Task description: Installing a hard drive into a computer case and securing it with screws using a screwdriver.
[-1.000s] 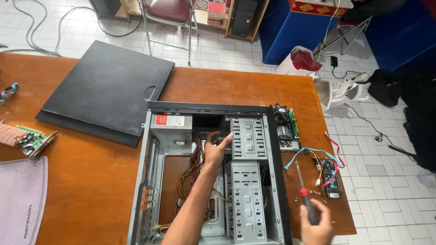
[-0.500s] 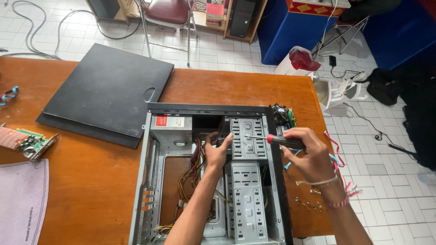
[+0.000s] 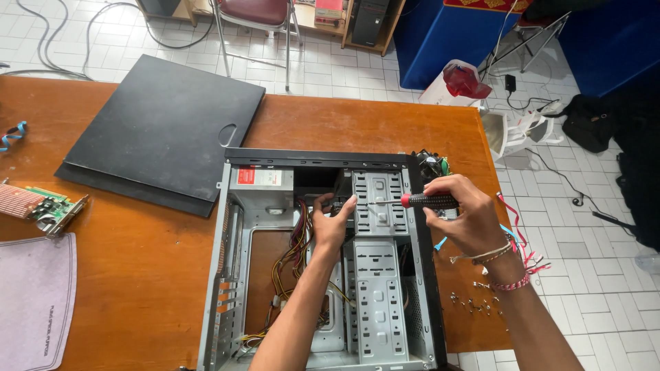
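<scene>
Two hands work inside an open computer case [image 3: 275, 275] that lies on its side on a brown wooden table [image 3: 137, 275], its far edge toward the tiled floor. The case's black side panel [image 3: 165, 130] lies flat on the table to the far left, apart from the case. Inside, a grey metal drive cage [image 3: 378, 275] runs along the right side from far to near, a silver power supply [image 3: 261, 189] sits in the far left corner, and bundled coloured wires [image 3: 292, 254] trail through the middle.

The left hand [image 3: 332, 223] reaches in from the near side, fingers curled around a dark part just left of the drive cage's far end; what that part is cannot be told. The right hand [image 3: 464, 216] hovers over the case's right wall, fingers wrapped tightly around the red-and-black handle of a screwdriver [image 3: 412, 201]. The tool lies level, its handle enclosed in the fist at the right, its thin shaft projecting leftward past the fingertips onto the far section of the drive cage.

Loose screws [image 3: 471, 302] lie on the table right of the case. A green circuit card [image 3: 48, 209] rests at the far left edge.
</scene>
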